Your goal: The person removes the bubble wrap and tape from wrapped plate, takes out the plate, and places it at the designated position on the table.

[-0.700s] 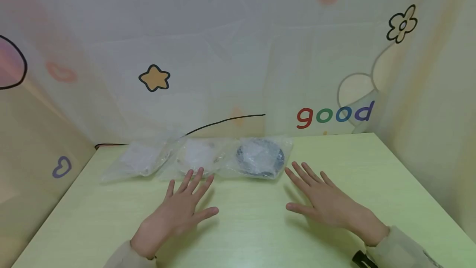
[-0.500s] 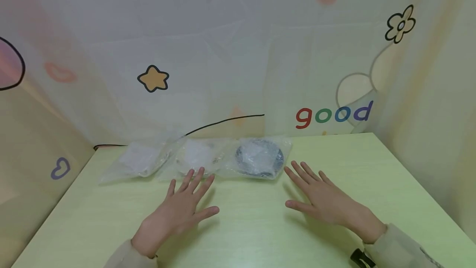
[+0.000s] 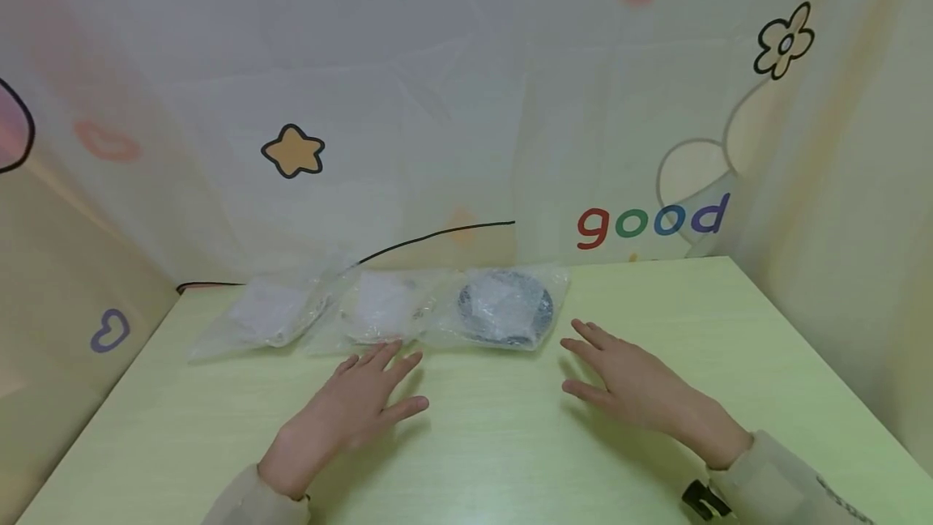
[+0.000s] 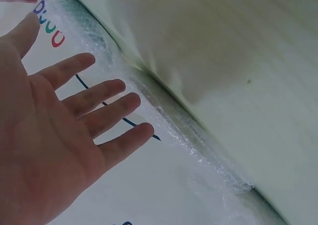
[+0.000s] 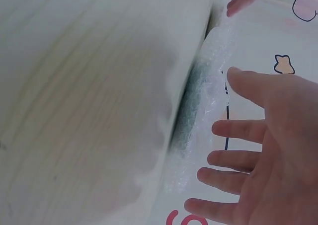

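Observation:
Three clear plastic bags lie in a row along the back of the table. The left bag [image 3: 270, 310] and the middle bag [image 3: 382, 306] each show a white, paper-like sheet and pale contents. Inside the right bag [image 3: 506, 310] is a round, dark blue-grey thing under a white sheet. My left hand [image 3: 350, 407] holds nothing, its fingers extended toward the middle bag and fingertips at its front edge in the head view. Just right of the right bag, my right hand [image 3: 641, 383] is likewise bare, fingers extended. Both wrist views show spread fingers and bare palms.
The pale yellow-green table [image 3: 488, 460] bears the bags and the hands' shadows. A printed curtain [image 3: 452, 128] hangs behind it and along both sides. A black clip-like piece [image 3: 705, 501] is at the right sleeve [image 3: 780, 480].
The fingers of both hands have tilted and drawn closer together in the head view. The background and bags shift slightly left with the camera. No bag is taken hold of.

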{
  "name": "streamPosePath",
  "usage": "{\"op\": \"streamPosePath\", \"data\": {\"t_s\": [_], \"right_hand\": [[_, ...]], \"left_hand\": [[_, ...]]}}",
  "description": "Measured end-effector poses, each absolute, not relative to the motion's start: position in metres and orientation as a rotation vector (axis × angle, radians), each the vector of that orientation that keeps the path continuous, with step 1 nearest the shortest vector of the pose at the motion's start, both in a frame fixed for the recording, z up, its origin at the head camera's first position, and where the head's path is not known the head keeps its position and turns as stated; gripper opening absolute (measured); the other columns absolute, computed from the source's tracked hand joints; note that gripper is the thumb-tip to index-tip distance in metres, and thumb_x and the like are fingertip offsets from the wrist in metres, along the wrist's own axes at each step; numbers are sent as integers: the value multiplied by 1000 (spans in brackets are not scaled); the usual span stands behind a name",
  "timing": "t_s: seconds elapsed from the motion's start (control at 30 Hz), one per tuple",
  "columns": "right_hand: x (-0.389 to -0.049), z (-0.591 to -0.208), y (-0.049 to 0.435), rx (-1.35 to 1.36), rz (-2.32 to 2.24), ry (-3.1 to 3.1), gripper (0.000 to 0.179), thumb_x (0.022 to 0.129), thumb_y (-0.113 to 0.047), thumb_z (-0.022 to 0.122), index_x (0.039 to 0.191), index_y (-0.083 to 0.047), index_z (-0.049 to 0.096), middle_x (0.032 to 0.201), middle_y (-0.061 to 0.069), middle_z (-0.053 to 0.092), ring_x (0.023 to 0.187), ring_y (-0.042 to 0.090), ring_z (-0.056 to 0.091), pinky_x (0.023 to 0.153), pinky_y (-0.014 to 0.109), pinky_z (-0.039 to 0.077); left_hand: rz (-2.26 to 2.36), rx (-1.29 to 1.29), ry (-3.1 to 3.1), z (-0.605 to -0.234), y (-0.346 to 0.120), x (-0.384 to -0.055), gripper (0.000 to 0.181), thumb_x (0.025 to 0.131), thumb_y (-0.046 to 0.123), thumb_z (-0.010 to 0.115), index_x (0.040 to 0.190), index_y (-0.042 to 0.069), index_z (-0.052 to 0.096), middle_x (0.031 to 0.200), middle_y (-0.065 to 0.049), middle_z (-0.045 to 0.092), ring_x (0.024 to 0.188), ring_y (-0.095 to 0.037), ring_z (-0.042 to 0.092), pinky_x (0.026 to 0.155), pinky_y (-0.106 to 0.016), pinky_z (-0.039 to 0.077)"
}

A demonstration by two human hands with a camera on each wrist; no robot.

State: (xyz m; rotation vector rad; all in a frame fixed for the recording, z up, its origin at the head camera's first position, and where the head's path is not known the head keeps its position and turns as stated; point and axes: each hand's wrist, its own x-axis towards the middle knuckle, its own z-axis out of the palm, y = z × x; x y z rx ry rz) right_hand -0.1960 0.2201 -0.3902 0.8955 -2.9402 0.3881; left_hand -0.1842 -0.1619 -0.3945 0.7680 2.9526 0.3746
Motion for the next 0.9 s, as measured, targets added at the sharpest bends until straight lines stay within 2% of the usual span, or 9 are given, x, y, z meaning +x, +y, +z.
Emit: {"op": "streamPosePath", "data": {"t_s": [0.23, 0.33, 0.47, 0.6, 0.77, 0.9], "right_hand": [[-200, -389, 216, 868, 359, -2891, 42, 97, -29, 73, 128, -1, 68, 139, 21, 60, 124, 40, 60, 98, 54, 51], [-203, -389, 213, 870, 360, -2839, 34, 94, -25, 77, 119, -2, 71, 126, 17, 67, 115, 36, 65, 93, 51, 55], [-206, -389, 208, 869, 376, -2762, 28, 92, -21, 79, 113, -3, 72, 115, 11, 70, 106, 30, 68, 85, 47, 58], [-212, -388, 201, 853, 401, -2753, 29, 92, -21, 79, 115, -4, 71, 116, 11, 70, 109, 30, 67, 87, 47, 58], [-219, -386, 191, 842, 429, -2773, 35, 93, -20, 78, 121, -2, 69, 123, 16, 68, 116, 34, 64, 94, 50, 55], [-227, -385, 184, 848, 453, -2759, 39, 93, -20, 77, 124, 1, 66, 124, 18, 66, 116, 36, 63, 95, 51, 54]], "left_hand": [[386, 848, 2981, -394, -160, -187, 62, 103, 49, 60, 147, 7, 55, 152, -24, 46, 137, -44, 48, 106, -63, 40], [383, 864, 2994, -393, -159, -189, 58, 102, 45, 62, 144, 5, 59, 149, -24, 50, 133, -44, 52, 103, -62, 43], [382, 874, 2992, -392, -158, -190, 54, 103, 42, 63, 140, 4, 61, 145, -25, 53, 131, -44, 53, 102, -61, 45], [377, 873, 2985, -392, -156, -191, 52, 103, 41, 63, 139, 3, 62, 143, -25, 55, 130, -44, 54, 102, -60, 45], [371, 871, 2978, -392, -154, -191, 51, 103, 41, 64, 137, 3, 63, 140, -24, 57, 128, -44, 56, 101, -60, 46], [369, 862, 2972, -393, -153, -192, 49, 102, 40, 65, 135, 3, 64, 136, -22, 59, 123, -42, 59, 100, -58, 48]]}}
